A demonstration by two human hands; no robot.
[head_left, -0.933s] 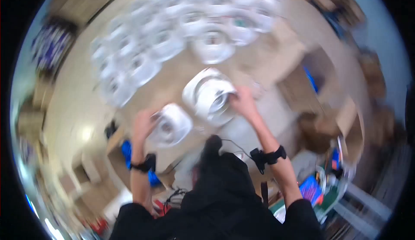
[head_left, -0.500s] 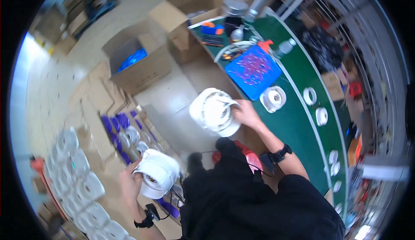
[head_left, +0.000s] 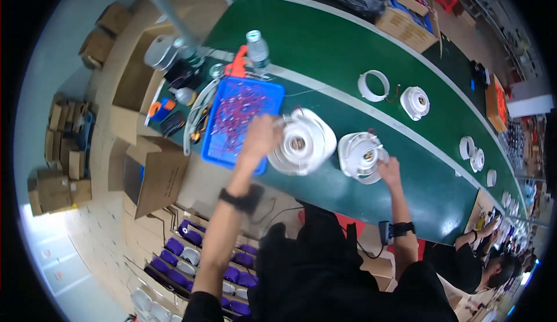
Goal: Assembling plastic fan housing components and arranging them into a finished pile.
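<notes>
My left hand [head_left: 261, 138], slightly blurred, has its fingers closed on the left rim of a large white round plastic housing [head_left: 297, 158]. The housing is at the near edge of the green table, beside the blue tray [head_left: 210, 151] of thin red and purple wires. To its right, my right hand [head_left: 390, 172] grips the right edge of a second white round housing [head_left: 352, 155]. Both housings face up, and each shows a small coppery part in its centre. Whether another housing lies beneath the left one, I cannot tell.
The green table [head_left: 429, 191] carries a clear bottle [head_left: 257, 51], an orange tool [head_left: 237, 64], a white ring [head_left: 373, 86] and another white housing [head_left: 415, 102]. Below left stand a cardboard box [head_left: 156, 177] and a carton of purple-and-white parts [head_left: 177, 261]. A co-worker [head_left: 464, 270] sits at right.
My view and body have turned right toward the table. Both hands, with the white housings they held over the floor area, are now at the table.
</notes>
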